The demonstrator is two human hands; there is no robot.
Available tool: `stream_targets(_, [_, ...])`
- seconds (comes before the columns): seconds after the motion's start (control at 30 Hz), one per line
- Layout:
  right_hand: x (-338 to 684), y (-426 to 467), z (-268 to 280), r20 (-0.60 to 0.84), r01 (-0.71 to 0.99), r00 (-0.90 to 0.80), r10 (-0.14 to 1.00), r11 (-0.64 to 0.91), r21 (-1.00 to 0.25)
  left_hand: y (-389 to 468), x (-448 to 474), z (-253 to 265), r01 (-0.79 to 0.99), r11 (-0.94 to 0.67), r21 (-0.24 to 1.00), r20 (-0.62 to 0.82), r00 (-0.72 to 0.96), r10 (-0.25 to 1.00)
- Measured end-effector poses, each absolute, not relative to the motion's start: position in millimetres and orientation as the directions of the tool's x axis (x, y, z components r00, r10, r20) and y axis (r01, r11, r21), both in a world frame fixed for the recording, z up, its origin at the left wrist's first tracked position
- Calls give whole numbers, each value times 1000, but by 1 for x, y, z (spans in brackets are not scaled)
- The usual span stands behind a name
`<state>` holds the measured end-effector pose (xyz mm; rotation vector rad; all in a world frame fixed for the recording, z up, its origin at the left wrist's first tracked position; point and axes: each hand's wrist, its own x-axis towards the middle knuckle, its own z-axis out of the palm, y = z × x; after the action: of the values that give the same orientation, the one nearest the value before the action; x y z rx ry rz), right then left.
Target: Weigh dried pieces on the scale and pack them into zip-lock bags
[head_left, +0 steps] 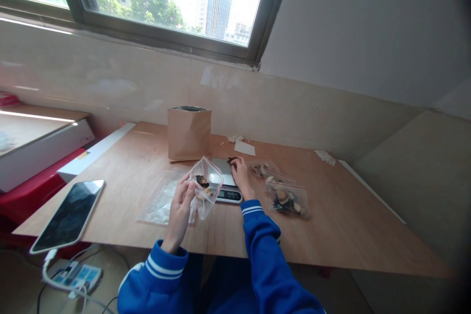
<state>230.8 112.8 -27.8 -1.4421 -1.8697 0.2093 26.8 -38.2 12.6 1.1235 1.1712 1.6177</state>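
Observation:
My left hand (181,199) grips a clear zip bag (210,176) by its edge, and its mouth gapes toward the scale. Dark and tan dried pieces (202,182) lie inside that bag. On the digital kitchen scale (222,166), near its far right corner, my right hand (241,175) has its fingers closed around a dark dried piece (231,160). Most of that piece is hidden by the fingers. Flat clear plastic bags (158,201) lie left of the scale. Filled zip bags (287,201) with pale and dark dried pieces rest to its right.
Behind the scale stands an open brown paper pouch (189,135). A white card (245,147) and crumpled tissue (325,157) lie toward the wall. At the left table edge is a phone (69,216) with a cable, above a power strip (78,276).

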Motion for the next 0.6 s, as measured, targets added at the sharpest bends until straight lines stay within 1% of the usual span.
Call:
stream_targets(0.1, [235,115,-25,468,708,-35,883,353,-612,-37,25,11,-75,-248,966,223,-248,943])
stream_targets(0.3, [248,115,-27,445,647,84,892,290,-705,-38,24,12,-55,-289,956,271,-224,936])
stream_targets(0.47, [256,99,-21,428,598,141,893,267,-755,-37,23,11,-31,-276,961,259,-261,930])
stream_targets(0.53, [250,85,-13,440,580,90,894,312,-752,-35,22,8,-3,-273,962,261,-288,921])
stream_targets(0.6, [240,68,-5,453,575,-58,890,400,-713,-33,20,5,20,-273,962,266,-307,914])
